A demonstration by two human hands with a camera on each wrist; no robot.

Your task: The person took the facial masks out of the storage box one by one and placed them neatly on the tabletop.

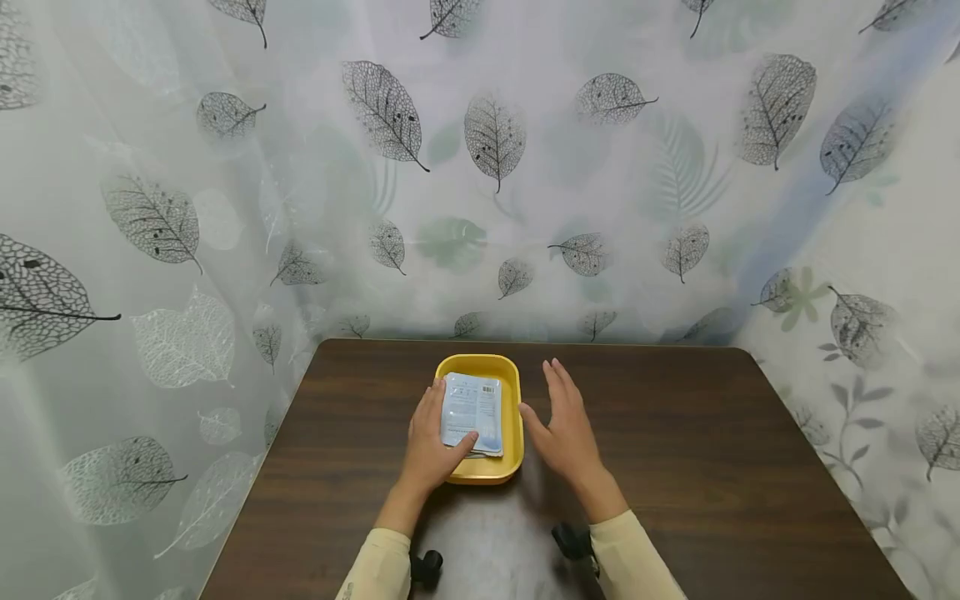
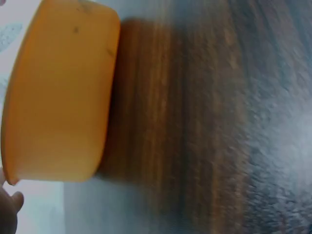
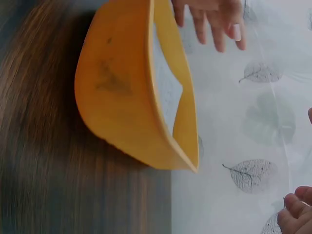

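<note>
A yellow plastic tray [image 1: 512, 450] with rounded corners stands on the table, and a flat, pale blue printed packet [image 1: 472, 412] with a barcode lies in it. Edges beneath the packet suggest a stack. My left hand [image 1: 433, 442] is over the tray's left side, its fingers extended and its thumb reaching across the packet's lower part; whether it touches the packet cannot be told. The right wrist view has these left fingers [image 3: 214, 22] above the tray. To the right of the tray my right hand [image 1: 566, 429] is spread, apart from it and holding nothing.
The dark brown wooden table [image 1: 675, 442] reaches to a translucent curtain [image 1: 540, 208] with leaf prints, behind and at both sides. Black wrist cameras [image 1: 573, 542] sit under both forearms. The tray's outer wall [image 2: 58, 97] fills the left part of the left wrist view.
</note>
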